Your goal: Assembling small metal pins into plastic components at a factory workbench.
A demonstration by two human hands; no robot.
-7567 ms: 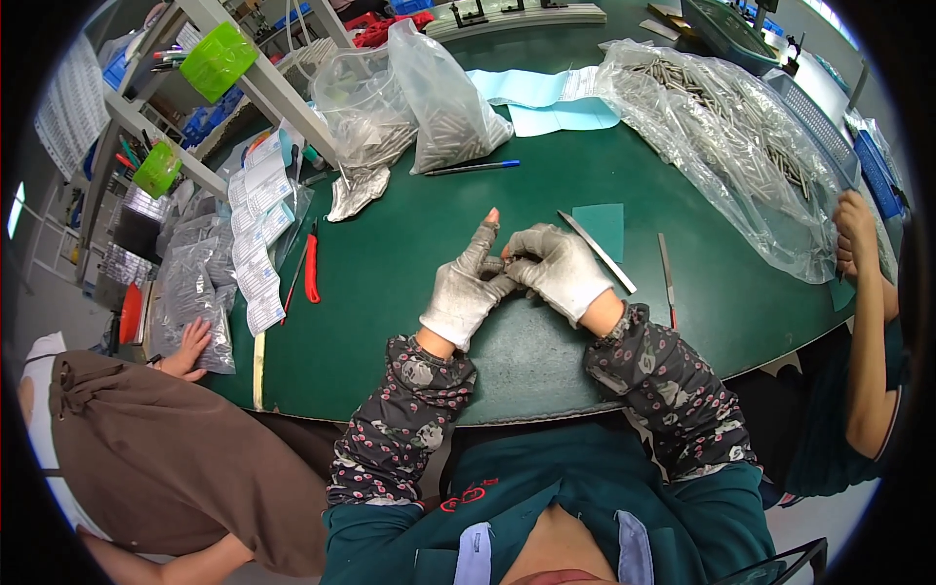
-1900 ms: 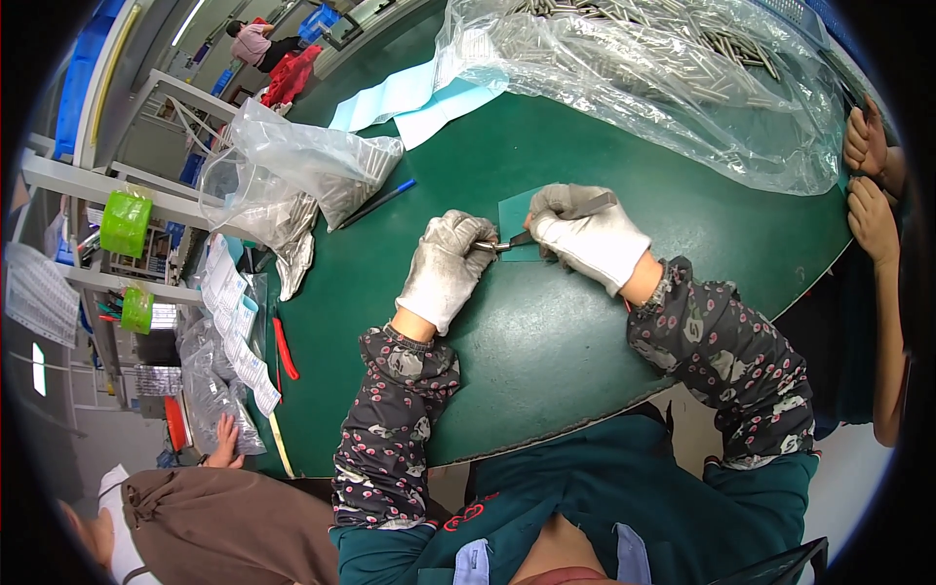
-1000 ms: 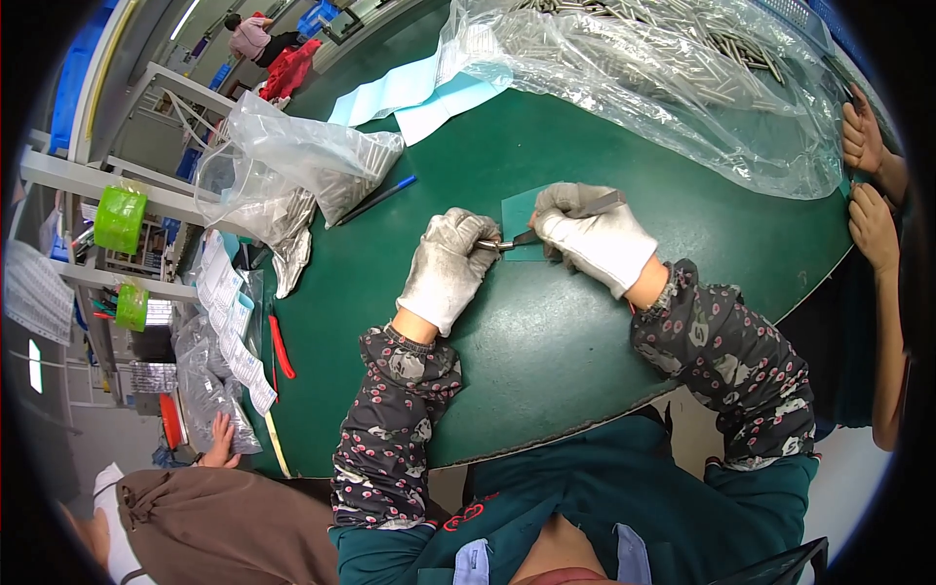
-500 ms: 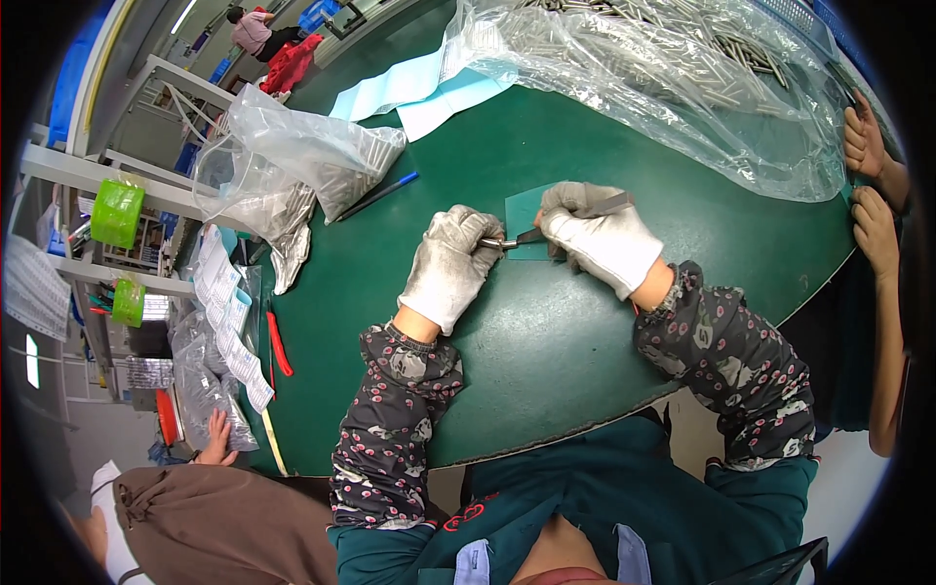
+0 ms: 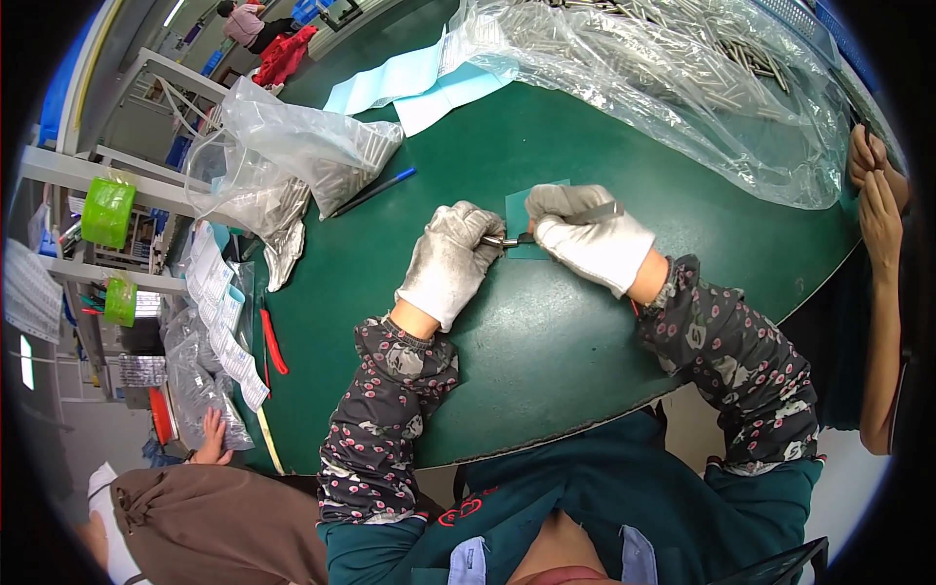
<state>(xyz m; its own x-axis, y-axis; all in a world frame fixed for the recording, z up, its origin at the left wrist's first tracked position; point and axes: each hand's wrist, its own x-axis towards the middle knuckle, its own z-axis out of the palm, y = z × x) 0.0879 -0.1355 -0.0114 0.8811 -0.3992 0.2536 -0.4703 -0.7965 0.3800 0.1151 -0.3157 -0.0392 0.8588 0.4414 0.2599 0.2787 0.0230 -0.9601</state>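
Note:
My left hand (image 5: 448, 261), in a white glove, is closed around a small shiny metal pin (image 5: 505, 242) whose end sticks out to the right. My right hand (image 5: 597, 244), gloved too, grips a slim knife-like tool (image 5: 601, 212). Its dark tip (image 5: 526, 238) meets the end of the pin or lies just beside it. Fingers hide most of both the pin and the tool. Under the tool lies a small green sheet (image 5: 517, 202) on the green table (image 5: 546, 341).
A large clear bag (image 5: 760, 146) of metal pins lies at the far right. Another pin bag (image 5: 341, 161), a blue-capped pen (image 5: 375, 191) and light blue papers (image 5: 439, 97) lie farther left. Red-handled pliers (image 5: 273, 341) rest near the left edge. Other people's hands (image 5: 877, 195) are at the right rim.
My right hand has shifted slightly left, with the tool tip drawn closer to the pin. My left hand stays nearly in place. The hands of the person at the right have come together.

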